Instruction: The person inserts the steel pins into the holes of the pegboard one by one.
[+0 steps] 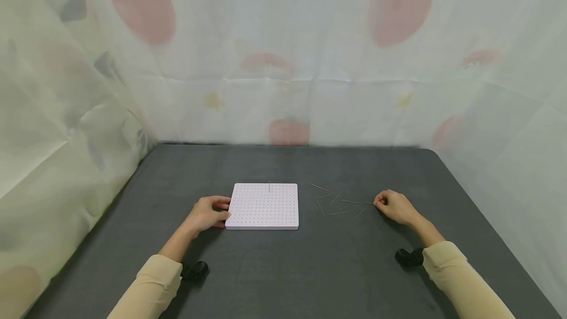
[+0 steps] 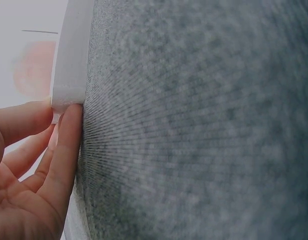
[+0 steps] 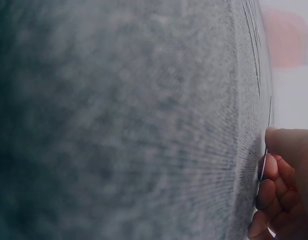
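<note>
A white pegboard [image 1: 265, 206] with rows of small holes lies flat on the dark table. My left hand [image 1: 207, 216] holds its left edge, thumb at the top and fingers against the side; the left wrist view shows the hand [image 2: 39, 160] at the corner of the board [image 2: 71, 55]. One thin metal pin [image 1: 269, 187] stands upright near the board's back edge. To the right, my right hand [image 1: 395, 206] pinches a thin metal pin [image 3: 269, 112] between thumb and fingers, low over the table.
Several loose metal pins [image 1: 338, 213] lie scattered on the table [image 1: 310, 270] between the board and my right hand. A patterned curtain [image 1: 283, 53] hangs behind the table and along both sides. Each wrist wears a black device [image 1: 195, 271].
</note>
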Tool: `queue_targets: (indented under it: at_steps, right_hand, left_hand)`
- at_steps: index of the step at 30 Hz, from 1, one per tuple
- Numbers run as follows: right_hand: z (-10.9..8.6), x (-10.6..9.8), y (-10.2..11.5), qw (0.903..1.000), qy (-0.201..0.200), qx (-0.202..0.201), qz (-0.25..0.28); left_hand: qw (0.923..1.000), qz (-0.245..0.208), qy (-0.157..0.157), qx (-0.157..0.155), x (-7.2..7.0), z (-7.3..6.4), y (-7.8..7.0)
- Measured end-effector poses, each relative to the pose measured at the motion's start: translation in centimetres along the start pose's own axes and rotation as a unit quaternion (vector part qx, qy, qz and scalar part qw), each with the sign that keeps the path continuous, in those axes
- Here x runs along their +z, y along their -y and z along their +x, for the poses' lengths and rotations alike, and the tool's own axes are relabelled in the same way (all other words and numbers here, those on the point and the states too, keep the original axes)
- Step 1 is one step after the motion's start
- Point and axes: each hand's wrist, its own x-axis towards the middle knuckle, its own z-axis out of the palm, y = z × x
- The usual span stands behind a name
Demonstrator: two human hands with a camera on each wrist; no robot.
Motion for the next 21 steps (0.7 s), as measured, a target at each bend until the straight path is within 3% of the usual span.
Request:
queue_targets:
  at_steps: [10, 21]
  right_hand:
    - [0.6, -0.3, 0.4, 0.9998, -0.008, -0.003, 0.015]
    - [1.8, 0.0, 2.4, 0.9994, -0.006, -0.002, 0.033]
  left_hand:
    - [1.0000, 0.005, -0.004, -0.002, 0.0, 0.0, 0.0]
    - [1.0000, 0.005, -0.001, -0.001, 0.1, 0.0, -0.1]
